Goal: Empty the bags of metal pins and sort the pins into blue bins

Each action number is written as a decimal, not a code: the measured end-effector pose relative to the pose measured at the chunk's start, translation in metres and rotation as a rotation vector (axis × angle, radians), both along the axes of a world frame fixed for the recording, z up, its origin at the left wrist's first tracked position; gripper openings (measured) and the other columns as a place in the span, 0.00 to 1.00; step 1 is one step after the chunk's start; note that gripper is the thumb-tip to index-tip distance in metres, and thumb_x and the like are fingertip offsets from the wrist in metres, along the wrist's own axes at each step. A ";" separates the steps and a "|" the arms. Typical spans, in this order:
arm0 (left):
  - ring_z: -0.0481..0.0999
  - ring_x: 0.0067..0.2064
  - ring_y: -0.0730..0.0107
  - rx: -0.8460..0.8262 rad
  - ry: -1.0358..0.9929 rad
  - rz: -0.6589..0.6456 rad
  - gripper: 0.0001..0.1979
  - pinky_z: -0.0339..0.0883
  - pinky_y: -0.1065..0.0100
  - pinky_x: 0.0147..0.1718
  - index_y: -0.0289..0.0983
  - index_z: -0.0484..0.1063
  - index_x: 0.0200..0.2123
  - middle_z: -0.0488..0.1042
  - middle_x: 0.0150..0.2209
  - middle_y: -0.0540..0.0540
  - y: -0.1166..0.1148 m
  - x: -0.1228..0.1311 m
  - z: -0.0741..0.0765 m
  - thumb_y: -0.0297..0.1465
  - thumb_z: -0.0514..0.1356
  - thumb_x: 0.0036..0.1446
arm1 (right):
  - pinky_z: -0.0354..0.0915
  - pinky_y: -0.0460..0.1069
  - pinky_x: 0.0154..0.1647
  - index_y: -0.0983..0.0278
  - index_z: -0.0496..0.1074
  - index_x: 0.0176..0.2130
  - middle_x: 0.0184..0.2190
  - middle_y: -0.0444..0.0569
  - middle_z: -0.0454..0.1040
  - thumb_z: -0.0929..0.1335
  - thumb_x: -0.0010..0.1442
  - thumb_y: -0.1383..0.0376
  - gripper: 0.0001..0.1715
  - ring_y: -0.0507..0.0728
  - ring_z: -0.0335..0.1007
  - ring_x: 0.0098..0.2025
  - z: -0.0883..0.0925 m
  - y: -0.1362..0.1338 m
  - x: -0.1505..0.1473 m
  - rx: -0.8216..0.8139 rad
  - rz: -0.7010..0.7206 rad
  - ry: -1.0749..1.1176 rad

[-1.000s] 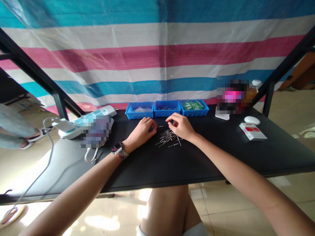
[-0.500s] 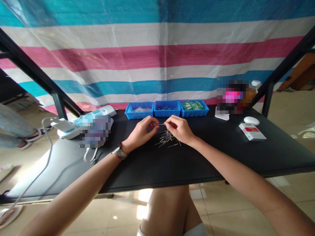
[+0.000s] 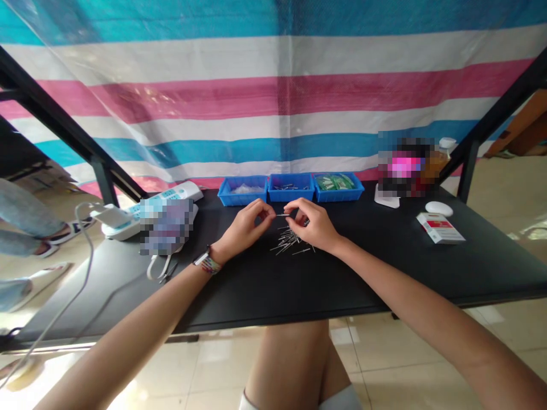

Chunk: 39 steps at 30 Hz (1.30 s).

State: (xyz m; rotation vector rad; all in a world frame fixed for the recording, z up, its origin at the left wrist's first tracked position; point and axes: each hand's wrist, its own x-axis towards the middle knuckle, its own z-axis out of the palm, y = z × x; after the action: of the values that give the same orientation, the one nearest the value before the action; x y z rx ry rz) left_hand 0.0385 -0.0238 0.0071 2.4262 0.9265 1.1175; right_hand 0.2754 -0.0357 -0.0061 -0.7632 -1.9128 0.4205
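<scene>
My left hand [image 3: 250, 226] pinches one end of a thin metal blind rivet [image 3: 281, 215] between thumb and forefinger, held level above the table. Around its other end, the thumb and forefinger of my right hand [image 3: 314, 225] are parted, with a small gap between them. Below the hands lies a loose pile of similar rivets [image 3: 287, 240], partly hidden by my right hand. Just behind stand three blue bins: the left bin [image 3: 243, 200] with clear plastic, the middle bin [image 3: 290, 196] with more metal pieces, the right bin [image 3: 339, 196] with green-and-white packets.
On the black table [image 3: 265, 296], a power strip [image 3: 188, 192] with a plugged-in charger [image 3: 106, 216] and a blurred-out object stand left. A red-and-white box [image 3: 440, 229] and a white oval object [image 3: 439, 209] lie right. Another person's legs [image 3: 29, 210] show at far left.
My right thumb and forefinger have parted from their pinch at the rivet's end. The left hand keeps its grip. Another foot has come into view at the left.
</scene>
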 end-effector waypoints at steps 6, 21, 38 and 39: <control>0.74 0.38 0.66 0.000 -0.008 0.020 0.11 0.69 0.64 0.41 0.39 0.71 0.39 0.74 0.37 0.46 -0.003 0.001 0.003 0.37 0.56 0.76 | 0.67 0.49 0.35 0.60 0.74 0.39 0.38 0.46 0.76 0.68 0.71 0.66 0.06 0.52 0.70 0.30 0.004 -0.001 0.001 0.000 -0.032 -0.077; 0.75 0.39 0.66 0.036 0.020 0.026 0.09 0.70 0.65 0.41 0.39 0.71 0.42 0.75 0.38 0.46 -0.004 -0.001 0.005 0.36 0.56 0.76 | 0.67 0.48 0.30 0.59 0.74 0.43 0.37 0.46 0.78 0.69 0.70 0.63 0.03 0.51 0.70 0.26 0.003 0.000 -0.001 -0.099 -0.007 0.023; 0.79 0.49 0.57 -0.108 0.215 0.000 0.11 0.75 0.55 0.52 0.40 0.80 0.50 0.79 0.48 0.42 0.006 0.000 -0.013 0.38 0.64 0.69 | 0.71 0.55 0.39 0.61 0.83 0.43 0.45 0.54 0.84 0.70 0.66 0.66 0.10 0.60 0.75 0.36 0.009 0.047 0.023 0.033 -0.392 0.043; 0.79 0.50 0.56 -0.096 0.247 -0.004 0.11 0.74 0.53 0.53 0.41 0.81 0.48 0.79 0.48 0.42 0.007 0.000 -0.015 0.38 0.64 0.69 | 0.71 0.55 0.42 0.62 0.83 0.43 0.45 0.55 0.83 0.69 0.66 0.68 0.11 0.61 0.76 0.38 0.006 0.051 0.026 0.031 -0.418 0.024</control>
State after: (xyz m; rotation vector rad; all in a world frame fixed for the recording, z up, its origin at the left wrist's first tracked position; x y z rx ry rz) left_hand 0.0387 -0.0168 -0.0077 2.5226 1.0219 0.7630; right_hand 0.3018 0.0152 -0.0001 -1.1006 -1.6758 0.1391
